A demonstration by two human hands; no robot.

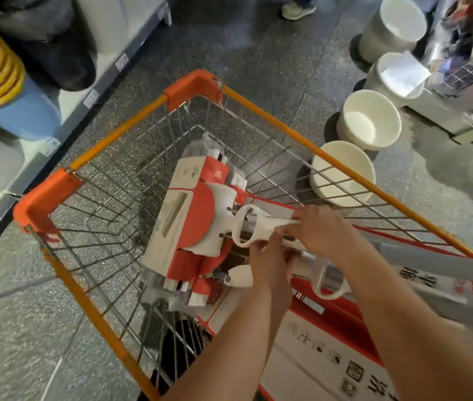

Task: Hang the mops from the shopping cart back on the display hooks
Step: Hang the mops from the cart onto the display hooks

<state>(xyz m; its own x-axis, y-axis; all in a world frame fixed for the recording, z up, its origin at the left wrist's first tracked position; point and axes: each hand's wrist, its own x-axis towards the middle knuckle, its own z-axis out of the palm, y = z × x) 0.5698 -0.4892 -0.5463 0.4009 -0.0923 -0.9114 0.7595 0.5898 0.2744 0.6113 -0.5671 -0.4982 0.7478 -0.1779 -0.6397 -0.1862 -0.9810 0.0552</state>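
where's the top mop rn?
Head view, centre: the top mop sits in the shopping cart atop other packed mops, handle end held by left hand and right hand.

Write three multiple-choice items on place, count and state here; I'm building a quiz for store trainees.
1. Where do the mops lie? A floor B cart C shelf
2. How many white buckets stand beside the cart? A two B six C four
3. The right hand is: A gripping a mop handle B hanging open C resting on a bucket
Answers: 1 B, they sit inside the cart; 2 C, four stand along its right; 3 A, its fingers curl round the white handle.
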